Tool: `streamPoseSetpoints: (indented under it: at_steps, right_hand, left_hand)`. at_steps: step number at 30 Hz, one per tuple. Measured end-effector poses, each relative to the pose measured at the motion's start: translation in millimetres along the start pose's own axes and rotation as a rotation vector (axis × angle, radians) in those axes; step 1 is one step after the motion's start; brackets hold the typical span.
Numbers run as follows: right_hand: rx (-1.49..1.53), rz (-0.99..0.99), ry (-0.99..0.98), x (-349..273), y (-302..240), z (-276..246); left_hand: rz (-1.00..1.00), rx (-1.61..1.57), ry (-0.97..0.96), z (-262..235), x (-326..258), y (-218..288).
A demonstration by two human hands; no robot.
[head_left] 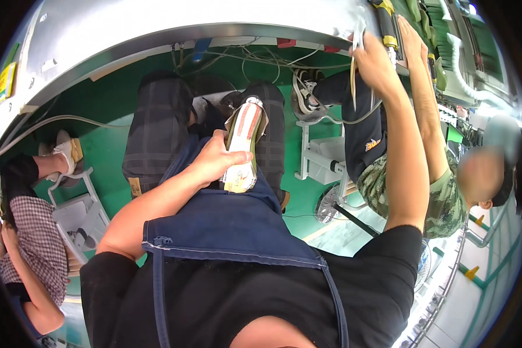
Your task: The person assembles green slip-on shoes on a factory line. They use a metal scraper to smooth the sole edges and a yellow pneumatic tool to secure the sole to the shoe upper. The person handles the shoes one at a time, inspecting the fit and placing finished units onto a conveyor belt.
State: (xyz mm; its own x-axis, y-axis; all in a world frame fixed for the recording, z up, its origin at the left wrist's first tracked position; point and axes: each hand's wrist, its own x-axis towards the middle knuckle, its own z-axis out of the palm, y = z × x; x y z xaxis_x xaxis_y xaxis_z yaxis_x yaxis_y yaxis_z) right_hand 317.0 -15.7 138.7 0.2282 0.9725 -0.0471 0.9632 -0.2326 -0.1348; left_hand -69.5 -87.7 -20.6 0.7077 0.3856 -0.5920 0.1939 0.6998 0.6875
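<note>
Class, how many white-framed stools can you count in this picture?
2: the left stool, at the picture's left, and the right stool, just right of centre. Others may be hidden.

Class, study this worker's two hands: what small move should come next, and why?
Probably bring the right hand back toward the shoe-shaped piece. The left hand grips that piece with its pale, red-marked face upward, while the right hand is away at the bench, seemingly holding a pale strip, too blurred to identify.
</note>
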Motion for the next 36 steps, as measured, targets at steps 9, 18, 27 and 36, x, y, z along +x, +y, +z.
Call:
streamPoseSetpoints:
  at_steps: [9,18,27,36]
  right_hand:
    - [0.104,-0.051,-1.024,-103.1,-136.2,-22.0]
    - [-0.149,-0.142,-1.276,-86.4,-149.0,4.0]
    - [-0.203,-0.049,-1.355,-75.1,-173.3,-1.2]
    - [-0.148,-0.245,-1.211,-84.1,-153.2,8.9]
  left_hand:
    - [0.011,0.038,0.022,-2.3,-1.4,0.7]
    - [0.008,0.051,0.028,-2.3,-1.0,1.2]
    - [0.000,0.103,0.037,-2.6,-1.8,1.7]
    - [-0.019,0.089,0.025,-2.1,-2.0,3.4]
